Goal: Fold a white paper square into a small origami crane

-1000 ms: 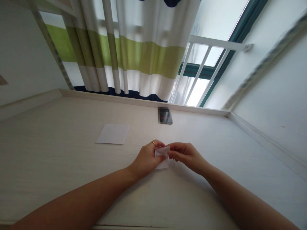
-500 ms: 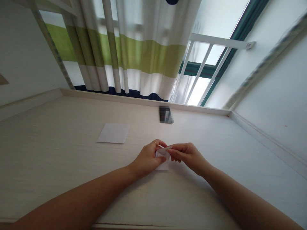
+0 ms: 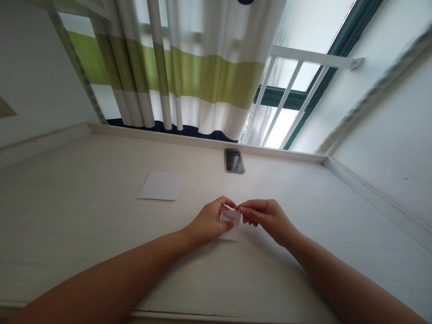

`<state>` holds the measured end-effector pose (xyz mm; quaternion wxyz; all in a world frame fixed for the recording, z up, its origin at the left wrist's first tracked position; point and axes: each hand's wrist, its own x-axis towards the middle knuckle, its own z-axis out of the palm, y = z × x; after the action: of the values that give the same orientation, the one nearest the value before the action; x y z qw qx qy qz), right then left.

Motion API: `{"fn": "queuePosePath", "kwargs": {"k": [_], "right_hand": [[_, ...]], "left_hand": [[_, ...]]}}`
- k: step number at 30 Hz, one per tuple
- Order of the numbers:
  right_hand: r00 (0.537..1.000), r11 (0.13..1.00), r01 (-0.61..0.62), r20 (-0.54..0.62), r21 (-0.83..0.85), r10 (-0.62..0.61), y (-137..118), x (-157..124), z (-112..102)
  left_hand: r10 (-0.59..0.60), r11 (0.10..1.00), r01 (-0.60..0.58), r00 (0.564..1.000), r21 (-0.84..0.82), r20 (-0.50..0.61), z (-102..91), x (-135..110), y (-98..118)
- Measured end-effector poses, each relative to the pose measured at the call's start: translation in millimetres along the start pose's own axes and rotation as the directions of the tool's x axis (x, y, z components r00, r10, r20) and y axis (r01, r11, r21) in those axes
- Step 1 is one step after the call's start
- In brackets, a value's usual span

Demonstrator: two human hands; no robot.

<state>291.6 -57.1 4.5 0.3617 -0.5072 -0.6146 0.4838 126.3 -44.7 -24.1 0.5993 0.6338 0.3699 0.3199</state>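
A small folded piece of white paper (image 3: 231, 223) sits between both hands, just above the pale wooden tabletop (image 3: 84, 225). My left hand (image 3: 208, 221), with a gold ring on one finger, pinches its left side, fingers curled round it. My right hand (image 3: 266, 218) pinches the top right edge with thumb and fingertips. The fingertips of the two hands almost meet over the paper. Most of the paper's lower part is hidden behind my left fingers.
A flat white sheet of paper (image 3: 162, 186) lies on the table to the far left of my hands. A small dark blurred object (image 3: 234, 161) stands at the table's back edge. Behind it hang a striped curtain (image 3: 189, 76) and a barred window (image 3: 286, 103).
Both hands have stayed on the folded paper and shifted slightly. The right fingertips have moved up to the paper's top edge, close to the left thumb.
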Motion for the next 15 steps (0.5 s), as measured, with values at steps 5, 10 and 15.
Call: {"fn": "queuePosePath", "kwargs": {"k": [5, 10, 15], "right_hand": [[1.0, 0.997, 0.024, -0.013, -0.076, -0.025, -0.7, -0.1, 0.2], [0.991, 0.958, 0.1, -0.063, -0.27, -0.121, -3.6, -2.2, 1.9], [0.971, 0.848, 0.154, -0.083, -0.507, -0.226, -2.9, -3.1, 5.3]], "left_hand": [[-0.009, 1.0, 0.01, 1.0, -0.027, 0.019, -0.6, 0.4, -0.6], [-0.024, 0.999, 0.026, 0.999, -0.037, 0.032, -0.7, -0.4, -0.1], [-0.065, 0.997, 0.066, 0.998, -0.044, 0.015, -0.2, 0.0, 1.8]]}}
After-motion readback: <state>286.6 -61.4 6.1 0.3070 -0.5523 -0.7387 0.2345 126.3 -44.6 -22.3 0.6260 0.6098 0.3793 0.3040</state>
